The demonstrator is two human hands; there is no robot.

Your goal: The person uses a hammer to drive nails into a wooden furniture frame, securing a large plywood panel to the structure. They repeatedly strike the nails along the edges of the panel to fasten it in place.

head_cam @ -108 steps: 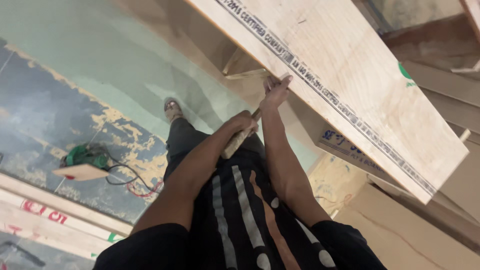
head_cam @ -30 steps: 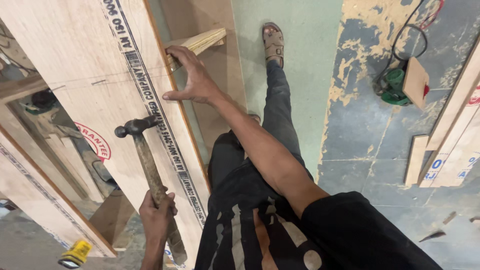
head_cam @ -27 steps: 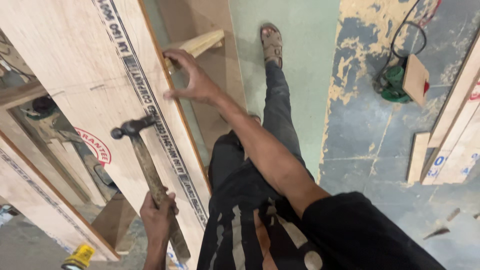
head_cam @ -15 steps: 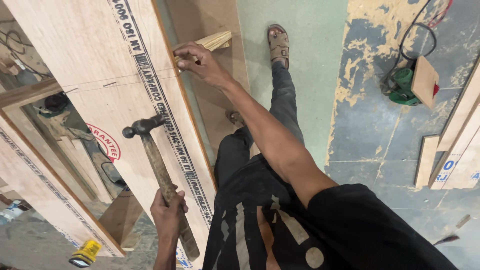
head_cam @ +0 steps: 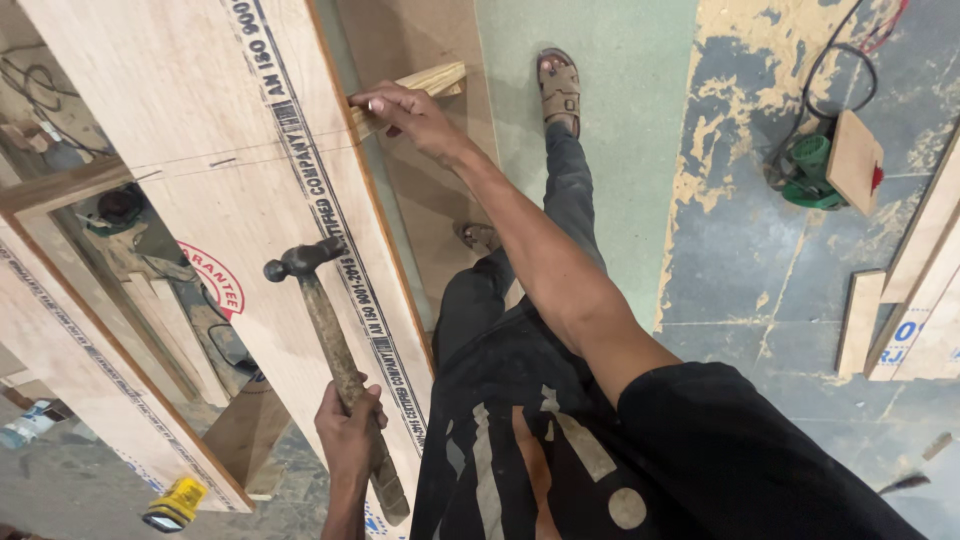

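Note:
My left hand [head_cam: 348, 422] grips the worn wooden handle of a hammer [head_cam: 325, 330]. Its dark metal head is raised in front of a large plywood sheet [head_cam: 190, 130] that leans at the left. My right hand [head_cam: 408, 108] reaches forward and holds the end of a pale wooden batten [head_cam: 432, 80] against the sheet's right edge, its fingers on the edge. My legs in dark trousers and a sandalled foot [head_cam: 560, 88] are below.
A green power tool [head_cam: 812, 168] with a black cable and a small board lies on the patchy floor at the right. Plywood offcuts [head_cam: 925, 290] lie at the right edge. Wooden frames and a yellow object [head_cam: 175, 503] are at the lower left.
The view has turned from my back and a sheet overhead to looking down at both hands. In the last second the hammer has stayed raised and my right hand has stayed on the batten.

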